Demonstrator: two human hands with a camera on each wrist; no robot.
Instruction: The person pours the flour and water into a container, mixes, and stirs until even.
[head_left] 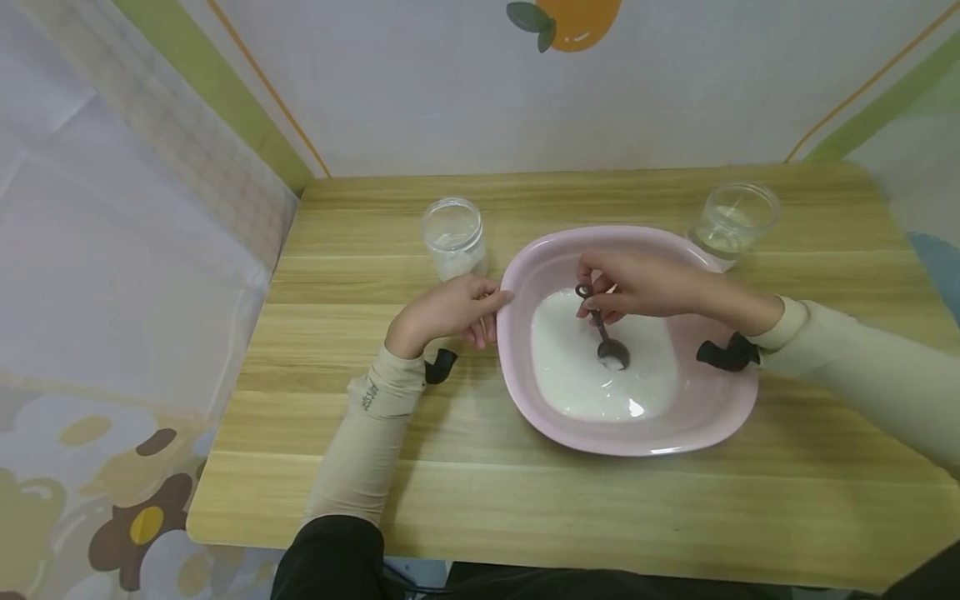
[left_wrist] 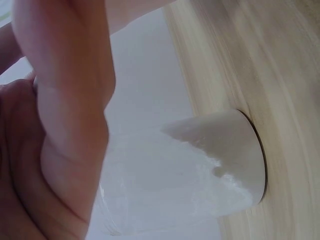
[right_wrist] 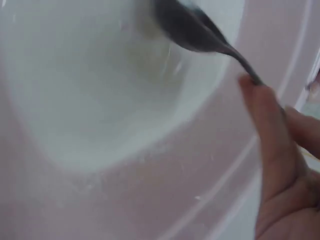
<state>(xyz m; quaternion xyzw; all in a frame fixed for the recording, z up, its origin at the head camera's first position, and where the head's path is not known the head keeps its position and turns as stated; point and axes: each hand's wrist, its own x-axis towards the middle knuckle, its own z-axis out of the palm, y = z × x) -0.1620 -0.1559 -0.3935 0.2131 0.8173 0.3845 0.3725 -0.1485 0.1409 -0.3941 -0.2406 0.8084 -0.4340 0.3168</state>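
My right hand (head_left: 645, 282) pinches the handle of a dark metal spoon (head_left: 613, 353) over a pink plastic basin (head_left: 512, 385). The spoon's bowl has a little white in it and hangs close over the milky white liquid (head_left: 573, 375) in the basin. Seen from the right wrist, fingertips (right_wrist: 265, 97) hold the handle, and the spoon (right_wrist: 192, 30) tilts above the liquid. At the basin's left rim, my left hand (head_left: 450, 310) grips the edge, thumb on top and other fingers outside below it. Beside that hand stands a clear jar (left_wrist: 220, 165) with white powder inside.
A wooden table (head_left: 570, 517) bears everything. The powder jar (head_left: 453, 223) stands left of the basin, and a clear container (head_left: 738, 218) with clear liquid stands at its back right. A printed white curtain (head_left: 465, 100) hangs behind the table's far edge.
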